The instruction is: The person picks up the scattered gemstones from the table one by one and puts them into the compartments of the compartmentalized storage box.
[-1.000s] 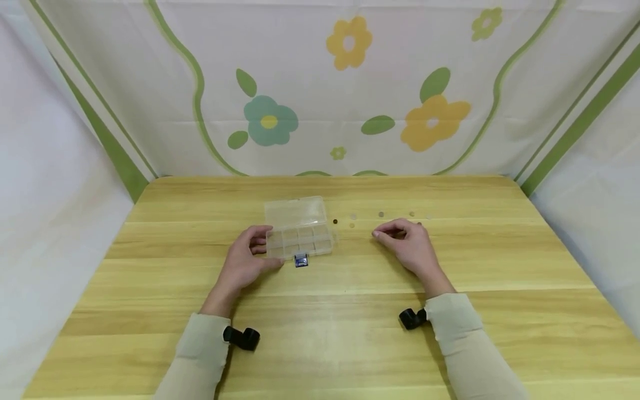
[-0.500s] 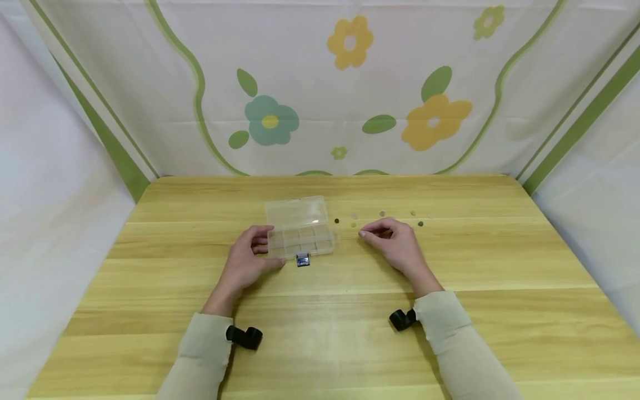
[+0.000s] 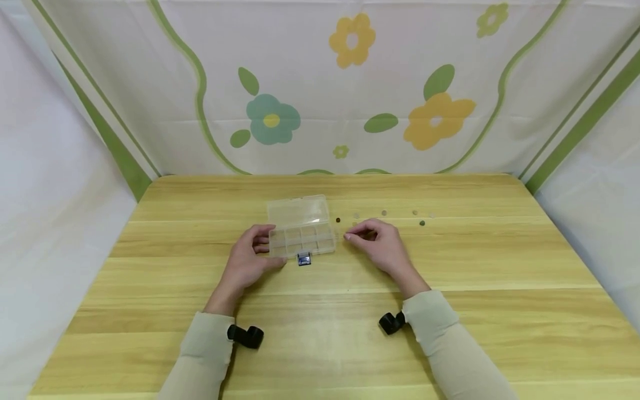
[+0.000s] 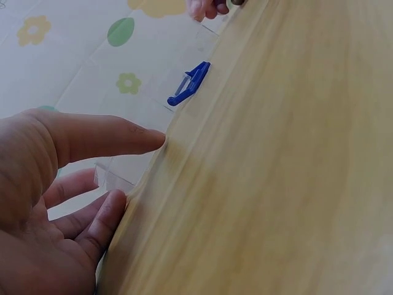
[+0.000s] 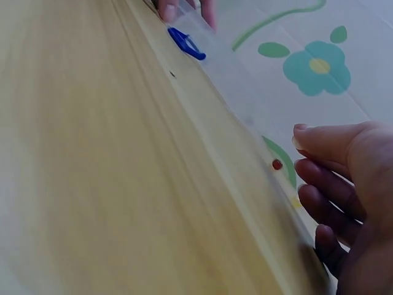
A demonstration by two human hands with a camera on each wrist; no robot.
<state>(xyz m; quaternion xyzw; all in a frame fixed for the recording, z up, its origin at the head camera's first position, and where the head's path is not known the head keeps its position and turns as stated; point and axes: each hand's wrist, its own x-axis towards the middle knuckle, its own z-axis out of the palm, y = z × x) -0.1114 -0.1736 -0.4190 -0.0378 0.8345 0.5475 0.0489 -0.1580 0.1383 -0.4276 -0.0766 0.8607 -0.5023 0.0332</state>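
Note:
A clear plastic compartment box (image 3: 301, 240) stands on the table with its lid (image 3: 298, 211) laid back. Its blue latch (image 3: 304, 259) hangs at the front. My left hand (image 3: 250, 253) holds the box at its left end, thumb along the front edge, fingers by the far side. Just off the right end, my right hand (image 3: 377, 244) has thumb and index fingertip together; a small pale piece shows at the thumb tip (image 5: 297, 141), its kind too small to tell. Near that hand lies a dark reddish-brown bead (image 5: 277, 165).
Several small round pieces lie scattered behind and right of my right hand, among them a dark green one (image 3: 422, 223), a grey one (image 3: 384, 213) and a tan one (image 3: 414, 212). A flower-patterned cloth (image 3: 320, 83) hangs behind the wooden table (image 3: 320, 344).
My right hand has moved left, thumb and index fingertip kept together, up to the right end of the box. The dark green piece has come into view. My left hand keeps its hold.

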